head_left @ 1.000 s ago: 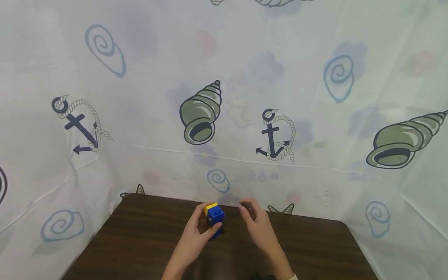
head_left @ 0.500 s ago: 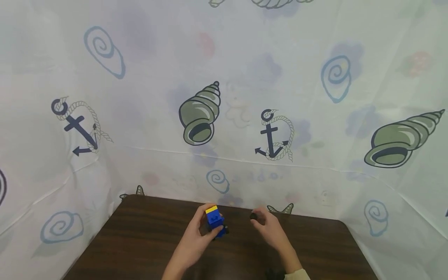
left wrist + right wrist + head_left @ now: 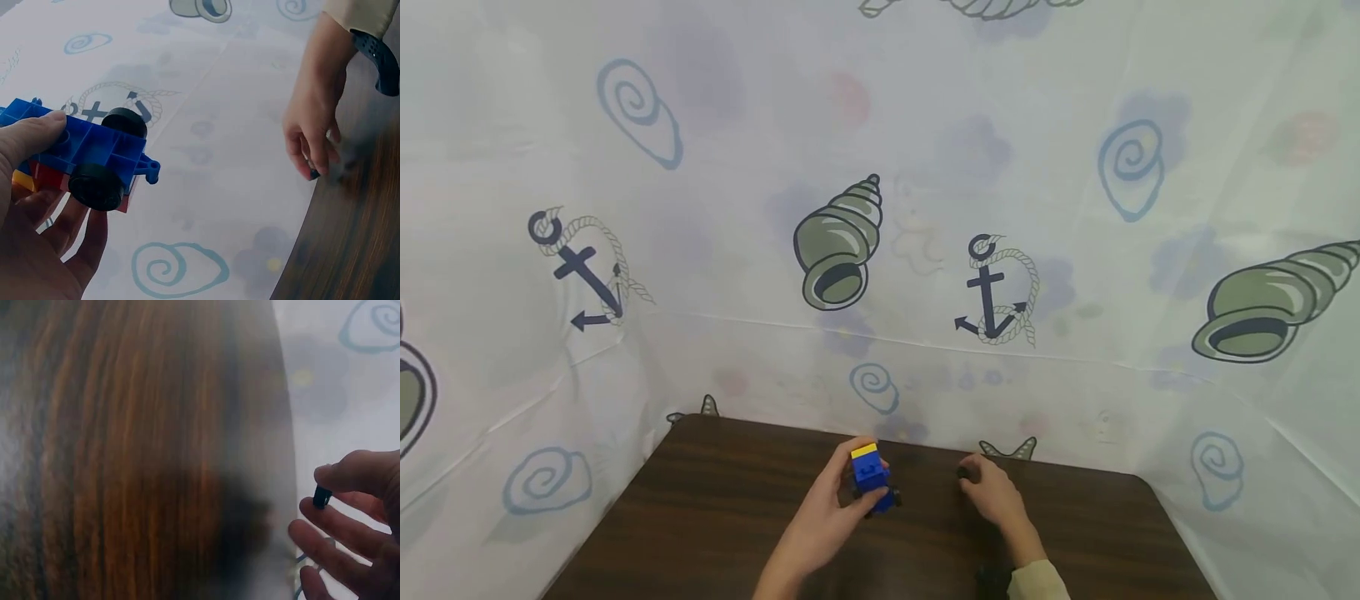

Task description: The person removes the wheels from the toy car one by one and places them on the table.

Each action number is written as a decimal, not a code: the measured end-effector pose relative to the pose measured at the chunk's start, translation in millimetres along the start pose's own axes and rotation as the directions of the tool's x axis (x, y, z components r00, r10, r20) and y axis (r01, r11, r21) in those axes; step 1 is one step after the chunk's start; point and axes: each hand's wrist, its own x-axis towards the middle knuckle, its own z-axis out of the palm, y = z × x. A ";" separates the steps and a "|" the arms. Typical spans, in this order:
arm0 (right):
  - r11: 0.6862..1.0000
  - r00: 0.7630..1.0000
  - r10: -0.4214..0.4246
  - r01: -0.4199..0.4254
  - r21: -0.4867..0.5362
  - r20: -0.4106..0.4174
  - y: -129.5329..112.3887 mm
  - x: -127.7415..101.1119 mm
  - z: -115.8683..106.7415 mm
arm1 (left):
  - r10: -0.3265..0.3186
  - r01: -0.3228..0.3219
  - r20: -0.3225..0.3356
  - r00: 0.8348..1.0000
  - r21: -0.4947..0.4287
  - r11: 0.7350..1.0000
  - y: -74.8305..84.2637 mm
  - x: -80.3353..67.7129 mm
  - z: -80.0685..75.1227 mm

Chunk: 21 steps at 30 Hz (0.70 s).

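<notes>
My left hand grips a toy block car above the table. In the left wrist view its blue chassis faces the camera, with the thumb on it. Two black wheels sit near one end, beside a small blue hitch. Red blocks and a yellow block show behind the chassis. To the right, my right hand pinches a small black wheel between thumb and index finger, low over the table and apart from the car. The other fingers are spread.
The dark wood-grain table lies under both hands. A white sheet printed with shells and anchors hangs behind it and along both sides. A dark wrist strap sits by the right sleeve.
My right hand has moved right, away from the car, and lower toward the table, with the black wheel in its fingers. The left hand has turned the car slightly and shifted a little right.
</notes>
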 end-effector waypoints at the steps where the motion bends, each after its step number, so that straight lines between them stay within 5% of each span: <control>1: 1.000 1.000 0.009 -0.009 -0.005 0.002 0.5 0.7 0.0 | 0.004 -0.004 0.008 1.000 -0.002 1.000 0.3 0.0 -0.2; 16: 0.999 0.999 0.050 -0.050 0.007 0.004 5.1 10.3 6.6 | 0.045 -0.030 0.173 0.984 -0.092 0.995 5.8 -5.1 -1.8; 21: 0.998 0.998 0.057 -0.057 0.032 0.015 7.3 12.0 9.5 | 0.019 -0.007 0.160 0.987 -0.075 0.997 7.5 -6.6 -2.0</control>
